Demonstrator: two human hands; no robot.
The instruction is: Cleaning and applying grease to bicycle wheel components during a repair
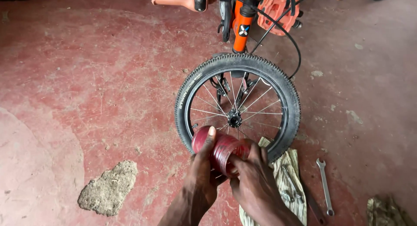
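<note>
Both my hands hold a small round dark-red tin point(219, 148) in front of a bicycle wheel. My left hand point(203, 167) grips its left end, thumb up along the lid. My right hand point(254, 178) wraps the right end from below. The black knobby tyre point(236, 63) with silver spokes and hub point(234, 119) belongs to a small orange bicycle point(241, 22) standing upright just beyond the tin.
A striped cloth point(289, 174) on the red concrete floor carries several metal tools. A silver spanner point(325, 187) lies to its right, another rag point(384, 211) at the bottom right. A rough broken patch point(108, 189) marks the floor at left.
</note>
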